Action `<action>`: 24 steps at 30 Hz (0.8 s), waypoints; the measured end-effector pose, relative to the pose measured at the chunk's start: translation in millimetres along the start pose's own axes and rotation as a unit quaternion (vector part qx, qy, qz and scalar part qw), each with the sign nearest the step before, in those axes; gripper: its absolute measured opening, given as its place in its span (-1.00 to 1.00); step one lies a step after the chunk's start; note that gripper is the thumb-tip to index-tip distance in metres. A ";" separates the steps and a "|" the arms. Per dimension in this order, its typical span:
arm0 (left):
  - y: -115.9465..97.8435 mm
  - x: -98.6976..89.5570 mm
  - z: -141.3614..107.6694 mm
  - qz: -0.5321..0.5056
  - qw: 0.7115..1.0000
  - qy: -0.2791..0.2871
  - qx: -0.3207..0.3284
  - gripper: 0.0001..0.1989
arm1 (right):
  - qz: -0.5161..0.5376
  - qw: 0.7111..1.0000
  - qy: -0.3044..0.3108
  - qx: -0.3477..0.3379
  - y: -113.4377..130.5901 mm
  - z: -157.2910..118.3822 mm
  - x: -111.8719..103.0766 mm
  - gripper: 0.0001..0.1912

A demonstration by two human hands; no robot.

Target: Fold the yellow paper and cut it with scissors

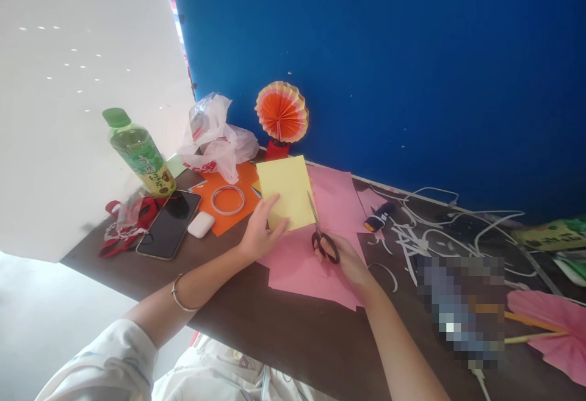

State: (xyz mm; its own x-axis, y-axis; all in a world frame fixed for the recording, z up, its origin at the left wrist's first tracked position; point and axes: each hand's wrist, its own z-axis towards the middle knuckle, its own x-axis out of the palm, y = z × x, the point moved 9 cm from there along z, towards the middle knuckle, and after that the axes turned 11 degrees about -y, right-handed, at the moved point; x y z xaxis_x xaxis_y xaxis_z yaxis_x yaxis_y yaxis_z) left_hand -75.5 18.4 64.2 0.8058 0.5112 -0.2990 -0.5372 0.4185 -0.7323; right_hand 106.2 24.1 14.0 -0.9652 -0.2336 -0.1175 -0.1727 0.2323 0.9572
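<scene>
Yellow paper [289, 182] seems pinched in the half-curled left hand [260, 232] while the right hand [347, 259] grips scissors [318, 230]

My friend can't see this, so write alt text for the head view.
A person's right hand holds black-handled scissors at the right edge of yellow paper, with the left hand on the sheet. Pink paper lies beneath on a dark table; a pleated paper fan stands behind, a green-capped bottle to the left.

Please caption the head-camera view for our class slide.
Left hand on a yellow sheet, right hand holding scissors by its edge, pink paper around them.
</scene>
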 end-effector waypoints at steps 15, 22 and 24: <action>0.4 0.9 -0.3 -0.002 1.000 0.004 0.003 -0.54 | -0.007 1.000 0.003 -0.007 0.9 0.4 0.2 -0.61; -0.2 0.3 -0.4 0.003 1.000 0.003 0.003 -0.54 | -0.001 1.000 0.008 0.001 -0.6 0.7 1.4 -0.62; -1.0 0.3 -0.4 0.001 1.000 0.003 0.006 -0.55 | 0.001 1.000 0.008 0.002 -0.9 1.0 1.4 -0.62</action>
State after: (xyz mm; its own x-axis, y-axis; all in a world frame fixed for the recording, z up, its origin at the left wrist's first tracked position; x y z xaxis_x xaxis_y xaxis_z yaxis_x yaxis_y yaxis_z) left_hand -74.6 17.9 64.6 0.8064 0.5068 -0.3048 -0.5418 0.4265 -0.7243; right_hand 104.8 24.5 12.6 -0.9620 -0.2490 -0.1120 -0.1726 0.2366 0.9562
